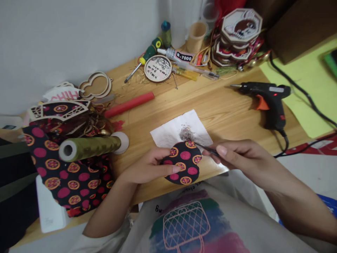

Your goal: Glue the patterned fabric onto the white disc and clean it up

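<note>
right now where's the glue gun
In the head view the glue gun lies on the right side of the wooden desk, beyond the right hand, beside the yellow sheet.

A black hot glue gun (268, 98) lies on its side on the wooden table (226, 105), its cord trailing off beside a yellow-green mat (302, 77). Along the wall sit a tube marked B-7000 (181, 55), a green-handled screwdriver (147, 56), a round printed plaque (158, 68) and a stack of octagonal ornaments (240, 35) — a red stick (130, 104) lies nearer the middle. At left, an olive-green roll (89, 147) rests on black cloth (71, 182) dotted pink and orange, gourd-shaped wooden cutouts (96, 84) behind it.
</note>
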Available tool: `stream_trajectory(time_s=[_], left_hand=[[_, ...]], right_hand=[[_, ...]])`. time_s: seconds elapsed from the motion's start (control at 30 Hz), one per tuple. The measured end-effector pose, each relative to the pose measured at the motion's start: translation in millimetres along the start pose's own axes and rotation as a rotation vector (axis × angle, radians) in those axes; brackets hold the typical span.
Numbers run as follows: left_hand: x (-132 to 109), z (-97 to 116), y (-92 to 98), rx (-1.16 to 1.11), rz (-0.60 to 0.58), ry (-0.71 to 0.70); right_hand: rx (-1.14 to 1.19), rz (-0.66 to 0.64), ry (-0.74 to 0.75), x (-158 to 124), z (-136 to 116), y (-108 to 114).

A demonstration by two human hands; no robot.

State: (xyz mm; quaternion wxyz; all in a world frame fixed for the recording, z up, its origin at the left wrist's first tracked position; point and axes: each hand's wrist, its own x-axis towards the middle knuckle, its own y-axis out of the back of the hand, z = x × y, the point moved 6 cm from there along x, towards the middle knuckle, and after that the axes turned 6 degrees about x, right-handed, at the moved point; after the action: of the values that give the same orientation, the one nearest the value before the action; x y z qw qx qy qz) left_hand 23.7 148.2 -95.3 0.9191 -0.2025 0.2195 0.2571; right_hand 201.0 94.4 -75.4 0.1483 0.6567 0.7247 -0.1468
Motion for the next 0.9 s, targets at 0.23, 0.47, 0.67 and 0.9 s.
stream_trajectory(time_s=[0.23,0.47,0.67,0.9], left_hand=[[0,0,0.3,0.007,0.006,0.02],[1,1,-1.8,-0.018,0.009,-0.008],[0,0,-6.5,-0.067,-0.026,-0.022],[0,3,-6.9,-0.071,0.004,-0.046]], right_hand=[[0.03,0.03,-0.02,-1,4,2],[0.035,0.054,-0.024,-4,3,-4],[0.053,0.087,-0.039,-3,1,-9],[0.061,0.126,-0.022,-1,2,-9]])
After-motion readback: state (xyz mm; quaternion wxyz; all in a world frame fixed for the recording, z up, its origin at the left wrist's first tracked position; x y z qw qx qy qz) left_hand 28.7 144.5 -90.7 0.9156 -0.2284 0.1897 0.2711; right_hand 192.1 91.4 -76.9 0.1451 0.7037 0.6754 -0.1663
